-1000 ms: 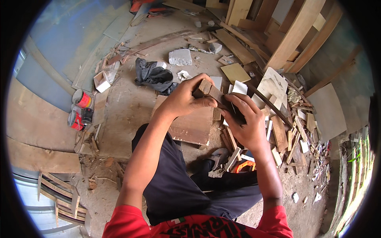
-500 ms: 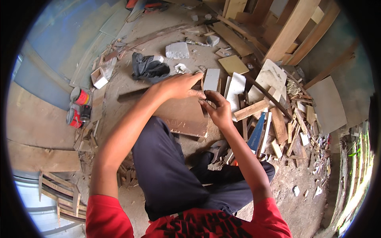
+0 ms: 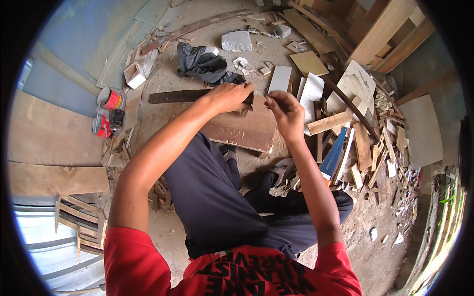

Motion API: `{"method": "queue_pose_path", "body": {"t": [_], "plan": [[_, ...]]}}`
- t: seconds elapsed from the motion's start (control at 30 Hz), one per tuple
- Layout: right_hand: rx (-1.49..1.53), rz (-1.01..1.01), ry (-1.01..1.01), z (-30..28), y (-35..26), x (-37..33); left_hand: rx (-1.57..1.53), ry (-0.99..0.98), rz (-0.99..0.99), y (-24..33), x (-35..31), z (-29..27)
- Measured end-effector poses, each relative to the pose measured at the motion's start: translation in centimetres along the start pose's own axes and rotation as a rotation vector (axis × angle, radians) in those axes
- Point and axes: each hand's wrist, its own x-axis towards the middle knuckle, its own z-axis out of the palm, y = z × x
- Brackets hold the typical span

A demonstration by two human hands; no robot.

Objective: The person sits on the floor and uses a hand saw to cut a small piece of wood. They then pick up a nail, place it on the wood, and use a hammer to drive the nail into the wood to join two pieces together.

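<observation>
My left hand (image 3: pixel 231 97) is closed round the end of a long dark wooden strip (image 3: pixel 173 96), which reaches out leftward past my forearm. To its right, my right hand (image 3: pixel 286 111) is raised with thumb and fingertips pinched together; whatever they hold is too small to make out. A small gap separates the two hands. Below them a brown wooden board (image 3: pixel 242 132), with scratched marks and a ragged near edge, lies low in front of my knees.
On the right lies a heap of wood offcuts (image 3: pixel 363 148) with a blue-bladed handsaw (image 3: pixel 334 154). Beyond my hands are a black plastic bag (image 3: pixel 200 64) and a pale block (image 3: pixel 236 41). Paint cans (image 3: pixel 109 98) stand at left, near a small white box (image 3: pixel 134 75).
My hands, close together before, have moved apart, the right one going rightward. The dark strip's end now shows at my left fingers. The whole view has shifted a little.
</observation>
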Motion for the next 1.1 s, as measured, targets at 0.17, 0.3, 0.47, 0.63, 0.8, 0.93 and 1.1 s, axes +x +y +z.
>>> {"method": "queue_pose_path", "body": {"t": [0.17, 0.3, 0.47, 0.63, 0.8, 0.93, 1.1], "plan": [[-0.252, -0.128, -0.017, 1.6, -2.2, 2.9, 0.029, -0.017, 0.024, -0.8, 0.2, 0.8], [-0.429, -0.068, -0.11, 1.0, -1.1, 3.5, -0.091, 0.019, -0.047, -1.3, 0.2, 0.7], [-0.443, -0.07, -0.131, 1.8, 0.5, 3.2, -0.18, -0.017, -0.052, -3.1, -1.1, 1.3], [-0.446, -0.071, -0.171, 3.0, -0.4, 2.9, -0.222, 0.037, -0.004, -3.4, -1.5, 1.8], [-0.513, -0.141, -0.148, 2.6, -0.2, 3.0, -0.22, 0.054, 0.02, -2.3, -0.5, 1.9], [-0.548, -0.308, -0.139, 2.1, -0.1, 2.6, -0.245, -0.043, -0.029, -1.4, 0.2, 1.4], [-0.536, -0.385, -0.13, 1.3, 0.5, 2.6, -0.18, -0.058, -0.041, -0.3, 0.7, 1.2]]}}
